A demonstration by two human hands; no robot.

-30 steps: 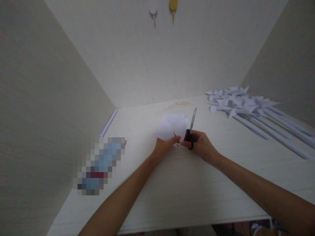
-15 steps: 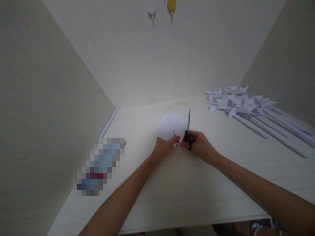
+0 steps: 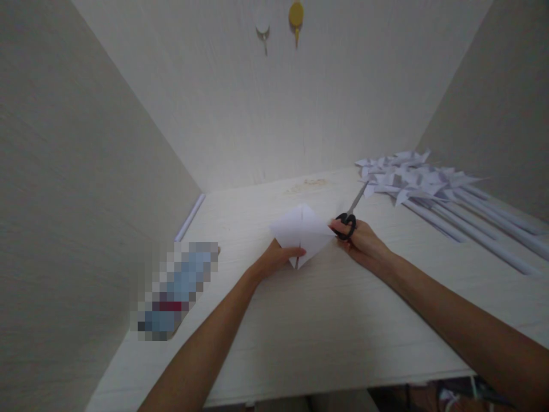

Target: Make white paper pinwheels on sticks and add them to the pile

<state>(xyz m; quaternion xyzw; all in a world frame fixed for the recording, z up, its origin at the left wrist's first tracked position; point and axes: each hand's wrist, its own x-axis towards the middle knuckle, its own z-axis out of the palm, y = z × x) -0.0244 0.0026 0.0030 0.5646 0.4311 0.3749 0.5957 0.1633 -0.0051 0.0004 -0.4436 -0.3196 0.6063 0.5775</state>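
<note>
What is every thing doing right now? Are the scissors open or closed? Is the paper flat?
scissors: blades closed, pointing away from the paper, held in right hand
paper square: creased, part cut, pinched by left hand
paper pinwheels: finished, lying piled on the table
two wall hooks: nothing hanging

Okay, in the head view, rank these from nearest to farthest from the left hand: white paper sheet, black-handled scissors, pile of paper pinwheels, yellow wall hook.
1. White paper sheet, held in the left hand.
2. Black-handled scissors, just right, in the right hand.
3. Pile of paper pinwheels, far right.
4. Yellow wall hook, high on the back wall.
</note>
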